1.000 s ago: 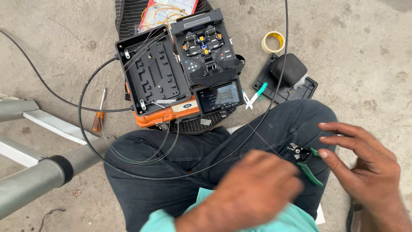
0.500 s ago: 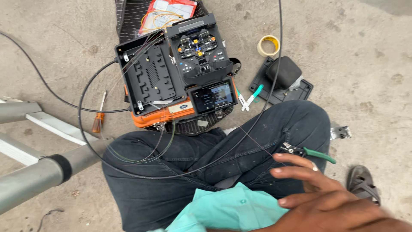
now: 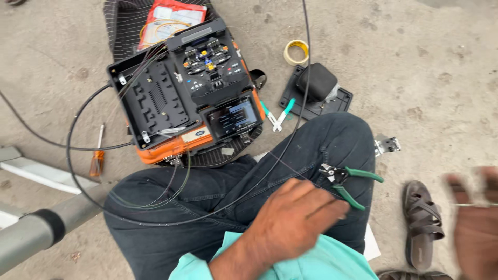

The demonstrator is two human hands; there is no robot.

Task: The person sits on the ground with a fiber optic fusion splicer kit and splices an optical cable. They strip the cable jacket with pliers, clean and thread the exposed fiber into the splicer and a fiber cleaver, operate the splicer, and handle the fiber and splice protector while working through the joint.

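Green-handled pliers (image 3: 348,182) are lying on the person's dark trouser leg (image 3: 290,171), handles apart and pointing right, metal head pointing left. A thin black cable (image 3: 290,129) is running down from the top edge, crossing the thigh just beside the pliers' head and looping left over the lap. The left hand (image 3: 295,220) is resting on the thigh, fingers loosely curled and pointing toward the pliers, fingertips just short of the lower handle; the grip is partly closed on nothing I can make out. The right hand (image 3: 474,223) is blurring at the right edge, well apart from the pliers, a very thin strand seeming to cross it; cannot tell its grip. An orange-and-black machine with a small screen (image 3: 207,98) is sitting on the floor ahead of the knee.
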